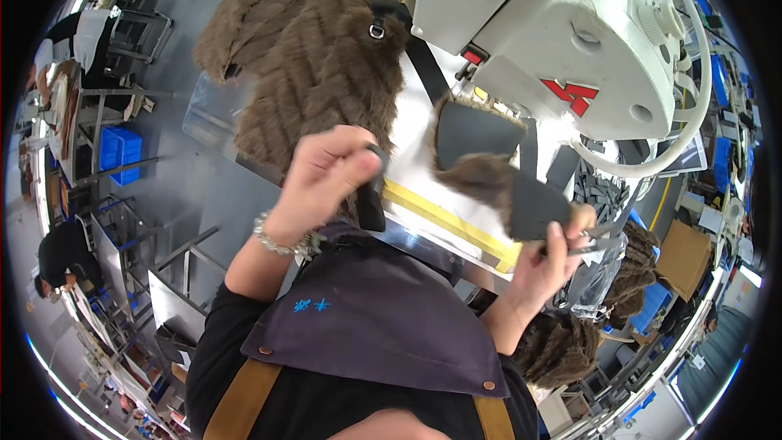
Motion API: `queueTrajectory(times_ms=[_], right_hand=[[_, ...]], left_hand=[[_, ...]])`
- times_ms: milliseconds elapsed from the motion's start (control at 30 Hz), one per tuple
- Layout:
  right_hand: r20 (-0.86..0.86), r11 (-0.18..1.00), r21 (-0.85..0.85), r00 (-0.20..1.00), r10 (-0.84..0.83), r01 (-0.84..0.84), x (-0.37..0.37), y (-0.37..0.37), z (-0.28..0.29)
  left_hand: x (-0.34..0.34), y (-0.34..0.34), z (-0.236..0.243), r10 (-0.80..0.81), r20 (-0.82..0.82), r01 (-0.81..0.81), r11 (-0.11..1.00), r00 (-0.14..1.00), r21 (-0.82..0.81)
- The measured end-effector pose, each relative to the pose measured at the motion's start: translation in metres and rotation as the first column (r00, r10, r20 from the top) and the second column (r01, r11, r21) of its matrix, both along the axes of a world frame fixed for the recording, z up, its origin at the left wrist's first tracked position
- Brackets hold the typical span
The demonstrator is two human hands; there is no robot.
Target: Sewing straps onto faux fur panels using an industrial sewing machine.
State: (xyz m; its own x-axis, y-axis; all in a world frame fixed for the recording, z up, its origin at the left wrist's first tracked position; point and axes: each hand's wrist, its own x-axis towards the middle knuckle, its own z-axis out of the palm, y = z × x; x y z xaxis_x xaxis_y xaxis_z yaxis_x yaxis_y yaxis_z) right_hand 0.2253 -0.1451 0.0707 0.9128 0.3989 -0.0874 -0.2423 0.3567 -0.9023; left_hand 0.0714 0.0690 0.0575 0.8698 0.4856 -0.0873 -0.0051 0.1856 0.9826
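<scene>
Below the white sewing machine [570, 41], at the table's [423, 126] edge, the left hand [330, 171] pinches a black strap [372, 195] while the right hand [554, 257] grips small metal snips [599, 240] against a fur-edged dark grey fabric piece [489, 167], apparently trimming, which calls for a steady, careful cut.

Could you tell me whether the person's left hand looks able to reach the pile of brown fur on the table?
Probably yes: the left hand hovers right beside the brown fur, nothing between, though its fingers already pinch a dark strap.
</scene>
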Motion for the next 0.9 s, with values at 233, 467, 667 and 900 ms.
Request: queueTrajectory(times_ms=[233,467,667,900], right_hand=[[0.056,0.986,-0.071,0.987,0.153,-0.149,-0.023,0.001,-0.001],[-0.082,0.974,-0.151,0.984,0.160,-0.171,-0.012,-0.023,-0.001],[0.246,0.994,-0.070,0.964,0.104,-0.090,0.042,-0.135,0.014],[0.546,0.988,-0.087,0.836,-0.062,0.130,0.033,-0.138,0.103]], left_hand=[[0.004,-0.006,0.004,-0.108,0.080,0.104,0.993,0.991,0.055],[0.006,0.006,-0.003,0.031,-0.017,-0.030,0.995,0.999,0.096],[0.023,0.009,0.035,-0.003,-0.174,0.047,0.968,0.985,0.248],[0.042,0.002,0.067,-0.157,0.082,0.136,0.966,0.984,0.219]])
